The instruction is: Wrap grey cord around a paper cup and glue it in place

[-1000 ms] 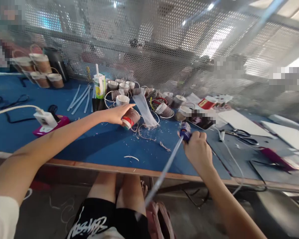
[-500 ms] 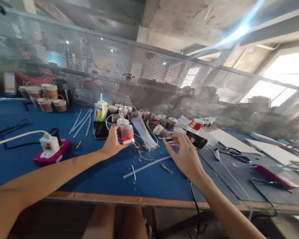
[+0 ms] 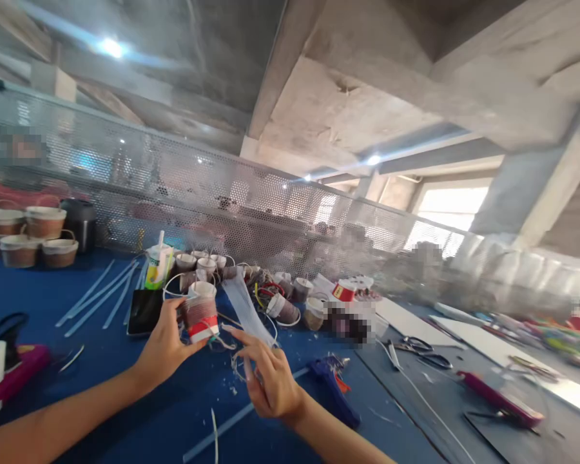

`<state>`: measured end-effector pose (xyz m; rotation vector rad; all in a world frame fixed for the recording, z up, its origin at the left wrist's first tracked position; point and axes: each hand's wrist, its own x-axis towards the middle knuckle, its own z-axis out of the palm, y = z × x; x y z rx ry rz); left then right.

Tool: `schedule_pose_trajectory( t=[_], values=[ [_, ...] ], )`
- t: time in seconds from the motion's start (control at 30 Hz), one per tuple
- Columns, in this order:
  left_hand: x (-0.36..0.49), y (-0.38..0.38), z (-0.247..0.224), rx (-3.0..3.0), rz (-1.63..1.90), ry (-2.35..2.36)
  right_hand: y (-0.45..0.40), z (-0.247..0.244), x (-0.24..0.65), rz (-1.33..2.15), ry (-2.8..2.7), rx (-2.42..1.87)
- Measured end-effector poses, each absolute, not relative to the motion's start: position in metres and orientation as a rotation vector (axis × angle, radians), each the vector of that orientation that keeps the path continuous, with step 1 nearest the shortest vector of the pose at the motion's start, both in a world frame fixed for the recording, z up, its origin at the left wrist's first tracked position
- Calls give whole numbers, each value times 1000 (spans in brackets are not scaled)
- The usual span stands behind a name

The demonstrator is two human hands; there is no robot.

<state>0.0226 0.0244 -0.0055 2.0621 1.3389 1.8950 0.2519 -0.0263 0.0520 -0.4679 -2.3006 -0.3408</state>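
Observation:
My left hand (image 3: 162,345) is closed around a small paper cup (image 3: 200,316) wrapped in brown cord, with a red and white band showing at its lower end. Just right of the cup, my right hand (image 3: 268,374) has its fingers stretched and apart, the fingertips close to the cup's lower edge. Thin loose threads (image 3: 234,367) lie below those fingertips; whether the hand touches them I cannot tell. A blue glue gun (image 3: 336,393) rests on the table beside my right wrist.
More cord-wrapped cups (image 3: 283,309) and a white strip (image 3: 249,306) lie behind my hands. Left are a dark phone (image 3: 142,312), a drink cup (image 3: 157,264), clear glue sticks (image 3: 94,299) and small baskets (image 3: 60,251). Scissors (image 3: 423,348) and white boards (image 3: 410,322) are right.
My right hand has moved left, from beside a cup lying on its side to the cup in my left hand. The glue gun now shows. The view has shifted right and tilted up.

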Motion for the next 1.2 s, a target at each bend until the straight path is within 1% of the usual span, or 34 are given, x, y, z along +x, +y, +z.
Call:
schedule_pose_trajectory(
  t=[0.1, 0.3, 0.4, 0.63, 0.73, 0.83, 0.97, 1.07, 1.2],
  values=[
    [22, 26, -8, 2085, 1868, 1318, -22, 47, 253, -129, -2279, -448],
    [19, 30, -5, 2181, 1834, 1253, -18, 40, 246, 412, -2143, -497],
    [15, 34, -5, 2240, 1823, 1216, -17, 39, 244, 628, -2181, -495],
    [10, 37, -8, 2295, 1775, 1112, -19, 40, 236, 883, -2274, -474],
    [12, 34, -7, 2275, 1783, 1079, -21, 40, 234, 1014, -2184, -518],
    [13, 34, -7, 2273, 1787, 1009, -21, 38, 234, 1074, -2065, -584],
    [13, 34, -7, 2275, 1799, 1002, -19, 34, 237, 949, -1998, -521],
    [13, 34, -6, 2297, 1824, 1022, -21, 35, 239, 882, -2062, -490],
    [12, 34, -6, 2293, 1803, 1044, -26, 41, 236, 956, -2182, -596]
  ],
)
